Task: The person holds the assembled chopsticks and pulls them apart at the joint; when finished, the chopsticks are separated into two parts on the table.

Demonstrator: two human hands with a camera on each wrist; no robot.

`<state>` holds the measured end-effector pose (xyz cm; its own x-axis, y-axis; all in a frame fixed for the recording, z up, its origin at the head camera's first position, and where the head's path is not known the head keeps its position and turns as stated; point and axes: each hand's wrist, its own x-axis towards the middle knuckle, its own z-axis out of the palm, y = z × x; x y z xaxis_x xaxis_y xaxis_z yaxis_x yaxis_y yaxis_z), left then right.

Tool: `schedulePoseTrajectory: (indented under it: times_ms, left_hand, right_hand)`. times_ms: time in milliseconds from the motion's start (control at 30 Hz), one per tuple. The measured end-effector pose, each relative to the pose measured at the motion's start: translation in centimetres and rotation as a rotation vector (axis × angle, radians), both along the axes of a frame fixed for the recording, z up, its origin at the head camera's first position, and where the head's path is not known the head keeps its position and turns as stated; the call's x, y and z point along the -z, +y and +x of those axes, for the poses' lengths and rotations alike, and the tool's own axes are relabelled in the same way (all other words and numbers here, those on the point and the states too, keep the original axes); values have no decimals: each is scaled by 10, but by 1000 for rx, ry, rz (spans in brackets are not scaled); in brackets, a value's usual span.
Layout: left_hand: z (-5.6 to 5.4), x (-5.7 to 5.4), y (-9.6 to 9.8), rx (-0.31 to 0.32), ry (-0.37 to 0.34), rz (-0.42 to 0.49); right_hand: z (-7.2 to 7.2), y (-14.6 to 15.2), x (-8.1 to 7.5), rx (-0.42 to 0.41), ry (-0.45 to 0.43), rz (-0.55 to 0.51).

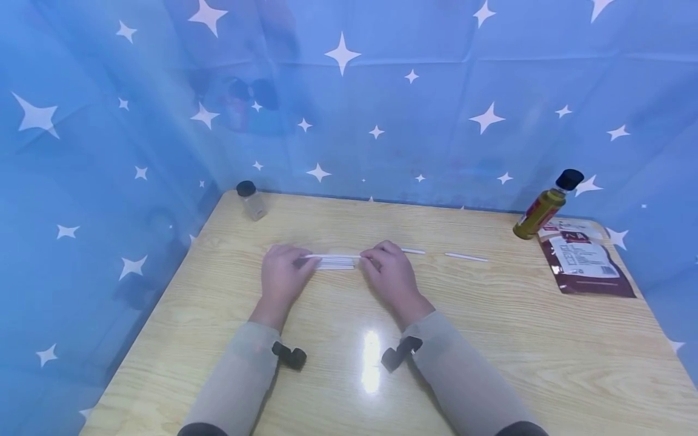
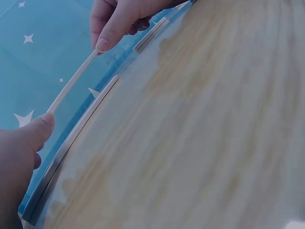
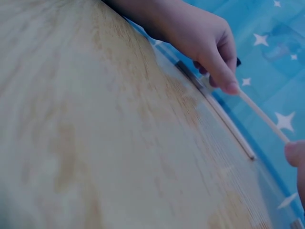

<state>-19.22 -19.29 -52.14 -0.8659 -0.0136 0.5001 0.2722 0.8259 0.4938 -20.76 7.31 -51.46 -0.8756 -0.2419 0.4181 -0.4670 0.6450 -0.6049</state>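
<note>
On the desk (image 1: 491, 339), the left hand (image 1: 283, 269) and right hand (image 1: 394, 272) face each other, each pinching one end of a raised white stick. Between them, a row of sticks (image 1: 335, 264) lies on the surface, long axes left to right. The held stick (image 1: 332, 255) runs nearly parallel, above the row and apart from it. Two loose sticks (image 1: 466, 257) lie to the right, roughly in line with it and nearer the right hand than the left.
</note>
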Motion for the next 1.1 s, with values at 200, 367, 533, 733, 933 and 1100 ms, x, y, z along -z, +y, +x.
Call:
schedulePoseTrajectory:
  times_ms: [200,367,533,733,933,1100]
  left_hand:
    - [-2,-3,10,6,1,13]
    - [-4,-1,19,4,-26,5]
    - [-6,-2,31,21,-22,-5]
    - [-6,-4,43,39,-21,-1]
    - [-10,-4,57,73,-20,-32]
    - [-14,-2,71,99,-21,-42]
  right_hand:
    - [1,8,0,9,24,-21]
    - [0,18,4,37,50,-2]
    - [1,32,6,70,37,16]
    - [5,45,3,79,31,19]
    - [12,60,1,111,2,17]
    - [14,76,1,120,19,-1]
